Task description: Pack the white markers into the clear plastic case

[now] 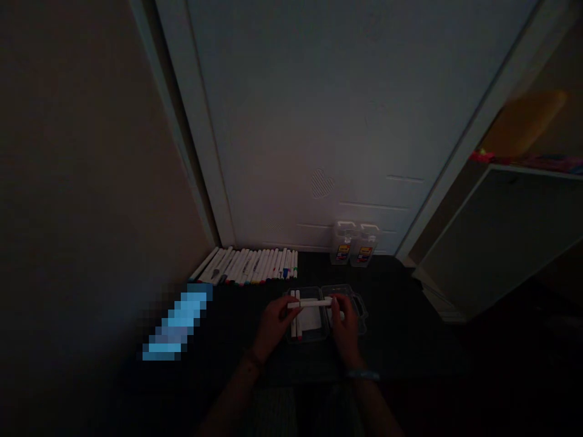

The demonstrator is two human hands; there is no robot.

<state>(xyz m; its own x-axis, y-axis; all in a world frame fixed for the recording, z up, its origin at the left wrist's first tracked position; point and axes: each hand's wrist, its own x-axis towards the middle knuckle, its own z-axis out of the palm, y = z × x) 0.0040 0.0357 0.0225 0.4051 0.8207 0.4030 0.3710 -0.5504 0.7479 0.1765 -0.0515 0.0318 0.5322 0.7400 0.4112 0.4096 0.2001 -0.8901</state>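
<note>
A white marker (314, 303) lies level between my two hands, above an open clear plastic case (314, 335). My left hand (274, 320) pinches its left end, and my right hand (345, 325) grips its right end. Inside the case's left half, a couple of white markers (296, 328) lie side by side, one with a reddish tip. The case's lid half (362, 309) is folded out to the right, partly hidden behind my right hand.
A long row of white markers (255, 267) with coloured ends lies at the back left of the dark table (392, 328). Two clear cases with labels (363, 252) stand upright against the white door (291, 121). A pixelated bright blue patch (180, 325) is at the left.
</note>
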